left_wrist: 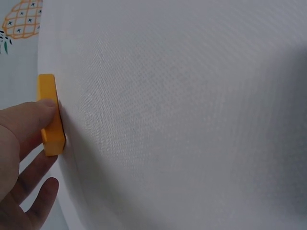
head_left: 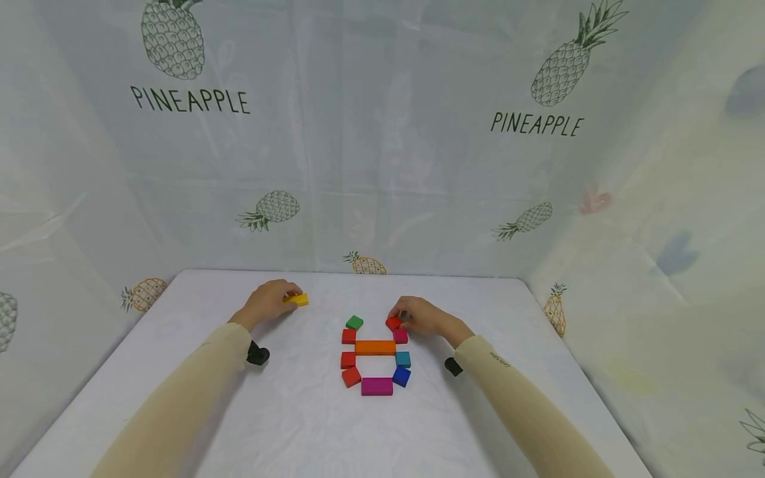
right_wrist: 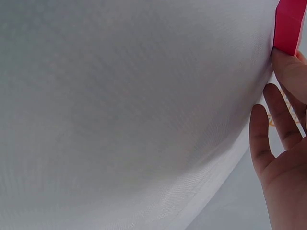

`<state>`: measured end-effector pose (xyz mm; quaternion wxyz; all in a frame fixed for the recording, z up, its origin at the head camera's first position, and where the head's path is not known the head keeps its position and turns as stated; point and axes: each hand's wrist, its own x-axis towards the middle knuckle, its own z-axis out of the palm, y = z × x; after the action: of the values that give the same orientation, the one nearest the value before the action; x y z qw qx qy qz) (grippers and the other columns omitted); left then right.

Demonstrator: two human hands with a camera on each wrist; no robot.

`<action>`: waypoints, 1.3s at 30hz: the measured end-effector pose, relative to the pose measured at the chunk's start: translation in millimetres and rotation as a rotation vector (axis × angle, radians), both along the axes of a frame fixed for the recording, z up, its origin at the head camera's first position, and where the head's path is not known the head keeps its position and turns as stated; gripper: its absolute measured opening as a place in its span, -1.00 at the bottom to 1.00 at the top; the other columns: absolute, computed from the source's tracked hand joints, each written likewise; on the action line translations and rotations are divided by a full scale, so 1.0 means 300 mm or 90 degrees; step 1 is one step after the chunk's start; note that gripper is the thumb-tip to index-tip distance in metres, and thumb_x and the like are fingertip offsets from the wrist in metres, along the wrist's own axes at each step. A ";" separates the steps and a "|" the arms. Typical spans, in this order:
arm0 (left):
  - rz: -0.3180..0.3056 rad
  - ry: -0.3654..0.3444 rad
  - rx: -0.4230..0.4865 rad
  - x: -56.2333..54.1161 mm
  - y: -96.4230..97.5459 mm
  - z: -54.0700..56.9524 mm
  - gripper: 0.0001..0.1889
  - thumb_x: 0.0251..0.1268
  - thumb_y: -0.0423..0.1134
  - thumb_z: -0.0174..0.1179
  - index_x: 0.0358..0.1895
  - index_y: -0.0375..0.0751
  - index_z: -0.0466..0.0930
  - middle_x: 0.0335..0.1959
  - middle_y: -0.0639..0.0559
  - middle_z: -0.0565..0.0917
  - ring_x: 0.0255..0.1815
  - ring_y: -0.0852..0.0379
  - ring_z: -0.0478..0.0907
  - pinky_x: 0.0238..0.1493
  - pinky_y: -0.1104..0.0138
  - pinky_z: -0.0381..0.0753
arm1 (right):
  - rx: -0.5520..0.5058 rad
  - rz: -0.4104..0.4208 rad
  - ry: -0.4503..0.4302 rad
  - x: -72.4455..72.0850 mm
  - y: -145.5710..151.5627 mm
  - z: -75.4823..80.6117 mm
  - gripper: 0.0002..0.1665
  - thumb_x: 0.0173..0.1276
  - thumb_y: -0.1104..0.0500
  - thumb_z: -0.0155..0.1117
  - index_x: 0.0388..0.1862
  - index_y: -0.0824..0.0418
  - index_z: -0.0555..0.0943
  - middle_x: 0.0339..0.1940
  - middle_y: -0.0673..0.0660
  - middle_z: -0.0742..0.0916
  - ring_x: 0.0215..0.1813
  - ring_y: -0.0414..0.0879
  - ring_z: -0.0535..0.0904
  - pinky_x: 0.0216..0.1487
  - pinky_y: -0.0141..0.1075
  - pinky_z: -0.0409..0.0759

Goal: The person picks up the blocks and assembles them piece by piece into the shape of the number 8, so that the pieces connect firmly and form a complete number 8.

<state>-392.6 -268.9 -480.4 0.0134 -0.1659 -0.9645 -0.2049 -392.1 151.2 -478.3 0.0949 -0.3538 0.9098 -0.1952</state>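
On the left of the table my left hand [head_left: 267, 303] pinches a yellow block [head_left: 300, 300]. The left wrist view shows the thumb pressed on the long face of that yellow block [left_wrist: 52, 124]. Right of the middle, my right hand [head_left: 423, 316] holds a small red block [head_left: 392, 322] by its fingertips. Just below it lies a crimson block [head_left: 400, 336], close to the thumb. Across from it are a green block [head_left: 354, 322] and a red block [head_left: 349, 336]. In the right wrist view the red block is mostly hidden behind the thumb.
An orange bar [head_left: 375, 348] spans between the two columns of blocks. Beneath it lie two red blocks [head_left: 348, 360], a teal block [head_left: 403, 359], a blue block [head_left: 402, 376] and a magenta bar [head_left: 377, 386]. White cloth covers the table [head_left: 287, 425]; a pineapple-print curtain [head_left: 370, 133] hangs behind.
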 end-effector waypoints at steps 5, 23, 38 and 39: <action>-0.001 0.001 0.008 -0.001 0.004 -0.001 -0.65 0.41 -0.25 0.42 0.21 -0.18 0.71 0.06 -0.13 0.73 0.08 -0.14 0.62 0.25 -0.14 0.58 | -0.001 0.007 0.006 -0.003 0.002 -0.002 -0.65 0.45 0.30 0.45 0.17 0.11 0.74 0.06 0.01 0.72 0.10 -0.09 0.62 0.26 -0.17 0.67; -0.023 -0.023 0.004 0.002 0.147 0.071 -0.67 0.41 -0.21 0.43 0.19 -0.05 0.74 0.06 -0.05 0.73 0.08 -0.09 0.59 0.28 -0.05 0.59 | 0.002 0.005 0.006 0.000 0.001 0.004 -0.65 0.45 0.31 0.46 0.18 0.14 0.74 0.07 0.04 0.72 0.12 -0.05 0.63 0.27 -0.15 0.67; -0.093 -0.020 0.007 0.017 0.330 0.131 -0.69 0.40 -0.19 0.45 0.16 0.00 0.76 0.04 0.05 0.75 0.07 0.02 0.60 0.27 0.05 0.61 | -0.007 -0.012 -0.008 -0.003 -0.003 0.000 -0.62 0.44 0.30 0.46 0.20 0.12 0.74 0.10 0.05 0.72 0.13 -0.05 0.63 0.26 -0.15 0.68; -0.094 -0.024 0.008 0.017 0.341 0.132 -0.70 0.41 -0.18 0.45 0.16 0.01 0.76 0.05 0.06 0.75 0.08 0.02 0.60 0.27 0.06 0.61 | -0.007 -0.011 -0.008 -0.003 -0.003 0.000 -0.62 0.44 0.30 0.46 0.20 0.12 0.74 0.10 0.05 0.72 0.13 -0.05 0.63 0.26 -0.15 0.68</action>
<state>-387.6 -166.6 -441.0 -0.0186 -0.2328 -0.9484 -0.2145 -393.0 150.3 -478.2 0.0967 -0.3454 0.9111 -0.2030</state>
